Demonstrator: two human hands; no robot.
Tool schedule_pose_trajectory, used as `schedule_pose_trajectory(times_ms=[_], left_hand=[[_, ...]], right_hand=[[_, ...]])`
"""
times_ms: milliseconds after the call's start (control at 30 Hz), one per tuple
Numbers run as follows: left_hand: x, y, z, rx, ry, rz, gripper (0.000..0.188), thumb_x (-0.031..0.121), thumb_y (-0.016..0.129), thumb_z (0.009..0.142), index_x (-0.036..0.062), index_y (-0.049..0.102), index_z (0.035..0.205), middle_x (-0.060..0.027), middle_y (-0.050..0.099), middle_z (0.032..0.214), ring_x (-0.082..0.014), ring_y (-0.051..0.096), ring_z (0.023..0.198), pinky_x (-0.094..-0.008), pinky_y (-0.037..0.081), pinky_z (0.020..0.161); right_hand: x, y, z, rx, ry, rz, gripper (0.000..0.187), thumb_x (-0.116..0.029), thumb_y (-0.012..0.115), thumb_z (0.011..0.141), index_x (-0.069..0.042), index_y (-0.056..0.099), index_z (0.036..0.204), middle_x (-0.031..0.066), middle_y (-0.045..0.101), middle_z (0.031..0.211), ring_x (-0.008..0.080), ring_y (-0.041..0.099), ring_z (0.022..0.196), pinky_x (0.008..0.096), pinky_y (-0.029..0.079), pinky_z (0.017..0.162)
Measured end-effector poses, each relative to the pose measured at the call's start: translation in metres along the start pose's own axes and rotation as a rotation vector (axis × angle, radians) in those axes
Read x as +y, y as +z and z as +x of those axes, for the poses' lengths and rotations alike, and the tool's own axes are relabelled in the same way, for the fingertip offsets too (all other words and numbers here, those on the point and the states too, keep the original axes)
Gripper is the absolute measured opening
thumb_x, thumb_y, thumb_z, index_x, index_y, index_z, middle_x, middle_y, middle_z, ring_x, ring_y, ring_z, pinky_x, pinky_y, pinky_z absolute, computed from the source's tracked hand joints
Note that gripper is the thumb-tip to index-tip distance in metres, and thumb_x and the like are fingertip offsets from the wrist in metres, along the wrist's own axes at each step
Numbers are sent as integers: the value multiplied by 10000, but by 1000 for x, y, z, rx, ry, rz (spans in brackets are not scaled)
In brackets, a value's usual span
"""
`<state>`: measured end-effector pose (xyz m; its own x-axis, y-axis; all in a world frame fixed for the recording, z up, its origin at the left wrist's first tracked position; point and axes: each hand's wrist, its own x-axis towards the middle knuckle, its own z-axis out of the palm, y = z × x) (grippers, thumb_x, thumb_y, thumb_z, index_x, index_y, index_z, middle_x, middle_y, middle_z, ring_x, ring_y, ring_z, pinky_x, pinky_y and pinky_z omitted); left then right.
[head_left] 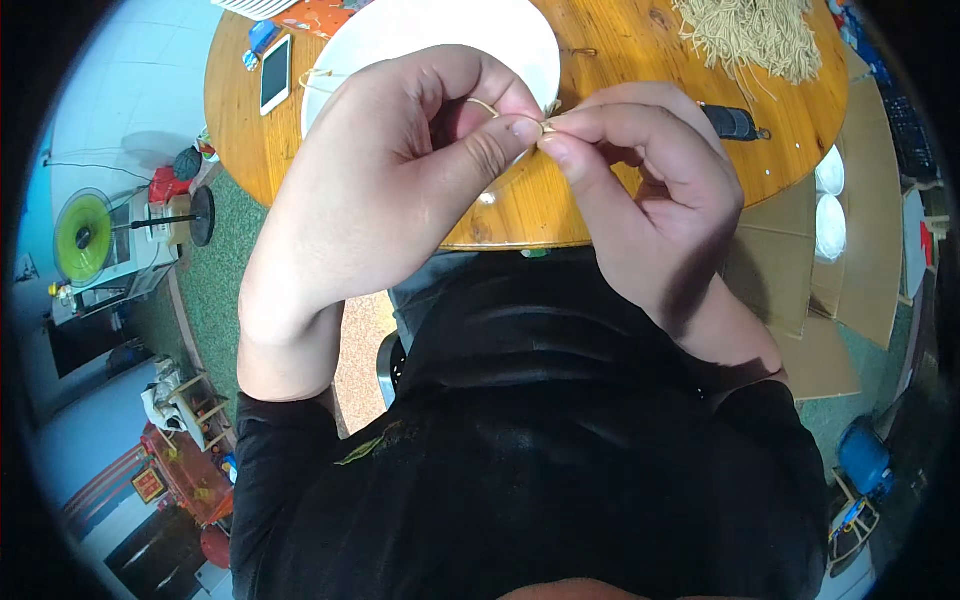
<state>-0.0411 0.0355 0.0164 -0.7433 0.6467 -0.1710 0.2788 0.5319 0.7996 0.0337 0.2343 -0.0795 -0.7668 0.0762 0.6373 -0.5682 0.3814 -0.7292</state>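
The left hand (385, 185) and right hand (660, 180) meet tip to tip, the grip of each pinched closed on a thin tan cord (548, 127). The held part lies directly between them, equally near both; a loop curves off toward the left palm. Fingers hide most of it, so its long axis is unclear. Beyond, a white dish (470, 22) and a tan strand bundle (750, 38), both cut off above, rest on the table (625, 55).

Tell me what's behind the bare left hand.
Beyond the left hand shows a large, round white dish on the orange-brown wooden table; thin tan cord crosses the dish's rim at left. The part of the dish directly behind the hand, and anything on it, is covered.
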Motion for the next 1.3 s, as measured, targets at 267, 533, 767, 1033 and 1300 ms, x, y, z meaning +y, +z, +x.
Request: schedule_pose_trajectory(times_ms=[267,533,767,1033,1300], left_hand=[[-7,7,2,135,71,101,142,96,669,1103,-36,682,1152,-10,709,1005,-42,655,961,-210,531,857],[-18,11,5,445,235,374,129,80,680,1096,-46,658,1119,4,679,982,-45,609,943,-214,509,850],[-15,11,5,498,276,538,89,68,692,1064,-15,661,1081,-103,701,932,-186,672,847,-319,536,785],[-15,6,4,414,354,542,74,27,706,1012,-21,650,1022,-152,670,899,-276,689,821,-353,543,771],[-9,11,-6,379,238,377,113,57,727,1038,-23,654,1006,-47,634,898,-99,597,826,-260,498,755]], right_hand=[[3,5,-5,78,168,166,81,-26,795,956,-16,724,994,65,717,962,136,690,832,248,540,711],[7,0,-15,13,296,283,60,-26,729,1008,-12,671,1000,42,640,957,103,598,807,244,493,728],[11,-5,-15,-207,250,429,24,-19,600,1087,0,599,1072,94,575,1138,118,640,939,261,572,811],[12,2,-6,-163,10,390,75,-70,574,1118,3,590,1111,171,632,1236,127,652,930,264,592,776],[-1,5,2,-29,233,585,94,-30,710,1059,28,679,1127,108,783,1030,83,734,859,213,599,743]])
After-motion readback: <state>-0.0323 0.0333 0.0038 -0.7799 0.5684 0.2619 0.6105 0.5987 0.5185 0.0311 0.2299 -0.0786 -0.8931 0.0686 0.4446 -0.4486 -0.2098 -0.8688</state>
